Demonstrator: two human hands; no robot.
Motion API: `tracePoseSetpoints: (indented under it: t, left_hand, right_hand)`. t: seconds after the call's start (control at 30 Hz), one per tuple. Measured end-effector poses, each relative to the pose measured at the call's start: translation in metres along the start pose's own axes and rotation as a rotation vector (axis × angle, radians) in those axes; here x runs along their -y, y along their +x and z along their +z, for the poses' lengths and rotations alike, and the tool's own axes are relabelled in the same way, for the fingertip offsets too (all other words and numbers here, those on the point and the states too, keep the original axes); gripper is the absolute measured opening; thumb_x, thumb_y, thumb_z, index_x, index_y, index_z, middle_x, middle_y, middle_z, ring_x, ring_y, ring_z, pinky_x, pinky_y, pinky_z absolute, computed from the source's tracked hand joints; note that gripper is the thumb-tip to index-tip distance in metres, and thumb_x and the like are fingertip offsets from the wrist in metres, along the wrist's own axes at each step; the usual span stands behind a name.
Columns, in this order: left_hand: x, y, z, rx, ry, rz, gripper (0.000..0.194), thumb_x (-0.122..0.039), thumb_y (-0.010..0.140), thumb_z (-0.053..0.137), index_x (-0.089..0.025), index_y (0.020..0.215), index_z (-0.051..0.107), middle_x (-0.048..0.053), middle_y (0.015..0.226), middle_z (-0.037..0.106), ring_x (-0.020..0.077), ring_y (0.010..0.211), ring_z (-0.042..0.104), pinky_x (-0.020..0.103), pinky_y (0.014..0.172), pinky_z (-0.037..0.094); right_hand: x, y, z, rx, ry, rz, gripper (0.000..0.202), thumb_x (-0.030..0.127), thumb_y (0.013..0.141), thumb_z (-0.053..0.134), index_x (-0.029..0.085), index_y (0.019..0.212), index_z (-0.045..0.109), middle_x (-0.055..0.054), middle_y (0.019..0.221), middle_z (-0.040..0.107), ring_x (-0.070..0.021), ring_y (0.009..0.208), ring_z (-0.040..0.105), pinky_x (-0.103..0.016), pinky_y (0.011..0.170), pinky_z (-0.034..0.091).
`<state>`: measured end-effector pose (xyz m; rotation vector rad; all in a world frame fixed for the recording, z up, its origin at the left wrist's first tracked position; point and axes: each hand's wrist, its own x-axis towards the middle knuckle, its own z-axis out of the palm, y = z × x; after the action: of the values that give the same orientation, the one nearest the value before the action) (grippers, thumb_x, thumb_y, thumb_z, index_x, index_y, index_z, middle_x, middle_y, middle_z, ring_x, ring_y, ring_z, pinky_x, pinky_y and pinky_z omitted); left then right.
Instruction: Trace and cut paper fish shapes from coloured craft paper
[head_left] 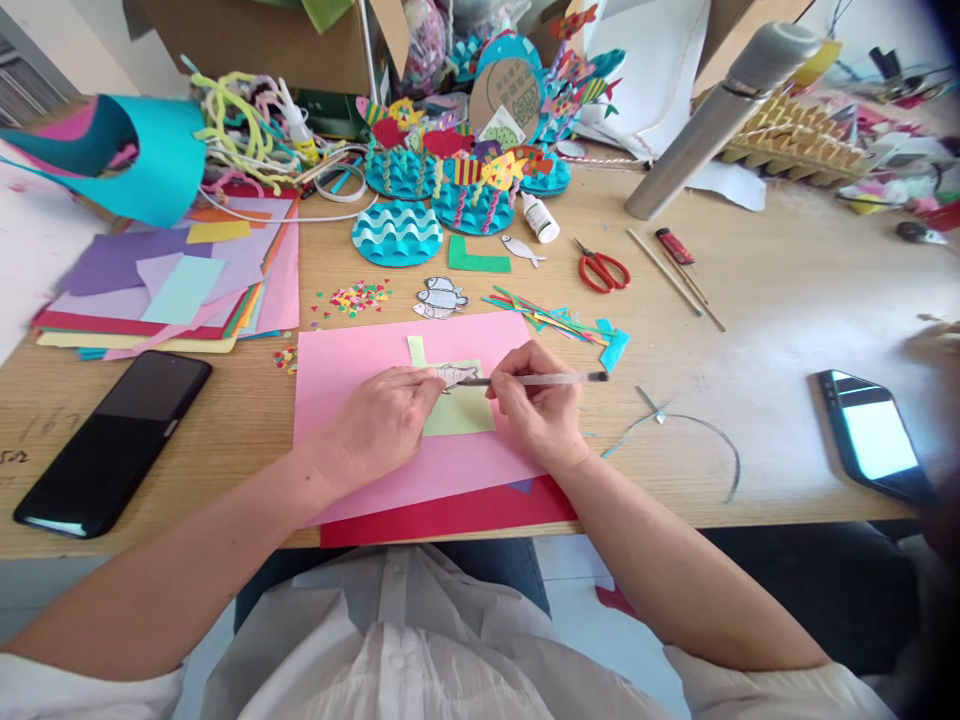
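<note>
My right hand (534, 400) is closed round a pen (555, 379), its tip at the edge of a small paper fish (459, 376). The fish lies on a light green sheet (461, 412), which rests on pink paper (360, 370) with red paper (442, 515) beneath. The fingers of my left hand (390, 415) lie fairly flat, fingertips pressing the left end of the fish onto the green sheet. Just beyond the pink paper are more fish cutouts (441, 297), colourful confetti (360, 296) and thin paper strips (547, 315).
Red scissors (602, 271), a white glue bottle (540, 218) and wooden sticks (666, 272) lie farther back. A steel flask (712, 125) stands at the right rear. Phones (116, 440) lie at both sides. Blue fish decorations (472, 205) stand behind.
</note>
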<state>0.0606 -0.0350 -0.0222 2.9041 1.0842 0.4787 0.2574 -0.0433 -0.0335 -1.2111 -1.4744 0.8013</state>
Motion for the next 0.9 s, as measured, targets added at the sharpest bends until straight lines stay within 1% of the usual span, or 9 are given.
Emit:
tracePoseSetpoints:
  t: [0.07,0.13,0.2,0.27,0.43,0.53,0.73,0.8,0.9]
  left_hand:
    - [0.000,0.000,0.000,-0.012,0.004,0.010,0.034,0.001,0.082,0.038,-0.007,0.104,0.062,0.017,0.098,0.072,0.0244,0.092,0.070,0.040,0.086,0.056]
    - [0.000,0.000,0.001,-0.026,0.014,0.022,0.033,0.001,0.082,0.038,-0.007,0.104,0.062,0.016,0.097,0.072,0.0238,0.092,0.070,0.040,0.086,0.057]
    - [0.000,0.000,0.001,-0.043,0.023,0.035,0.033,0.001,0.083,0.038,-0.007,0.104,0.062,0.016,0.097,0.072,0.0238,0.093,0.069,0.040,0.086,0.057]
    - [0.000,0.000,0.000,-0.055,0.022,0.041,0.033,0.000,0.083,0.038,-0.007,0.104,0.062,0.016,0.098,0.072,0.0238,0.093,0.069,0.039,0.086,0.057]
    - [-0.001,-0.001,-0.002,-0.061,0.006,0.026,0.034,0.001,0.083,0.039,-0.005,0.108,0.061,0.017,0.100,0.069,0.0252,0.102,0.064,0.038,0.090,0.055]
    - [-0.002,-0.001,-0.002,-0.059,0.033,0.032,0.036,0.002,0.083,0.038,-0.004,0.110,0.061,0.016,0.095,0.067,0.0267,0.103,0.060,0.038,0.087,0.055]
    - [-0.008,0.001,-0.004,-0.022,0.123,0.068,0.031,0.002,0.085,0.040,0.000,0.108,0.061,0.012,0.075,0.065,0.0240,0.074,0.058,0.034,0.067,0.054]
    - [-0.010,0.001,-0.005,0.013,0.156,0.079,0.031,0.002,0.085,0.040,0.000,0.108,0.061,0.013,0.078,0.067,0.0234,0.073,0.058,0.034,0.066,0.053]
    - [-0.013,-0.001,-0.005,0.058,0.190,0.088,0.028,0.000,0.087,0.040,-0.003,0.104,0.062,0.017,0.094,0.070,0.0234,0.077,0.061,0.035,0.068,0.053]
  right_hand:
    - [0.000,0.000,-0.002,-0.121,0.054,-0.023,0.011,0.016,0.079,0.053,0.021,0.069,0.052,0.003,0.058,0.054,-0.0103,0.048,0.047,-0.024,0.046,0.034]
    - [0.000,0.001,-0.003,-0.211,0.088,-0.051,0.011,0.018,0.082,0.054,0.021,0.071,0.052,0.002,0.060,0.057,-0.0106,0.048,0.048,-0.025,0.046,0.035]
    - [-0.001,0.002,-0.003,-0.267,0.103,-0.059,0.012,0.022,0.084,0.054,0.022,0.073,0.052,0.002,0.062,0.058,-0.0110,0.049,0.051,-0.025,0.046,0.037]
    - [-0.002,0.003,-0.004,-0.292,0.093,-0.053,0.013,0.025,0.086,0.055,0.022,0.075,0.052,0.001,0.064,0.058,-0.0117,0.052,0.053,-0.026,0.048,0.040]
    - [-0.006,0.003,-0.005,-0.273,0.036,-0.080,0.012,0.029,0.089,0.055,0.022,0.081,0.053,0.000,0.070,0.059,-0.0132,0.059,0.056,-0.028,0.054,0.045]
    - [-0.007,0.003,-0.006,-0.246,0.013,-0.072,0.011,0.030,0.090,0.053,0.022,0.083,0.053,0.000,0.073,0.059,-0.0134,0.060,0.056,-0.029,0.056,0.046]
    - [-0.008,-0.001,-0.007,-0.196,-0.048,-0.063,0.007,0.028,0.092,0.053,0.022,0.087,0.054,-0.001,0.075,0.059,-0.0143,0.061,0.057,-0.030,0.057,0.047]
    - [-0.008,-0.002,-0.006,-0.182,-0.074,-0.074,0.004,0.027,0.091,0.054,0.023,0.092,0.056,-0.002,0.080,0.060,-0.0154,0.065,0.060,-0.032,0.061,0.050]
    - [-0.007,0.000,-0.005,-0.129,-0.099,-0.087,0.018,0.025,0.094,0.051,0.025,0.110,0.057,-0.006,0.093,0.063,-0.0187,0.081,0.065,-0.036,0.072,0.053]
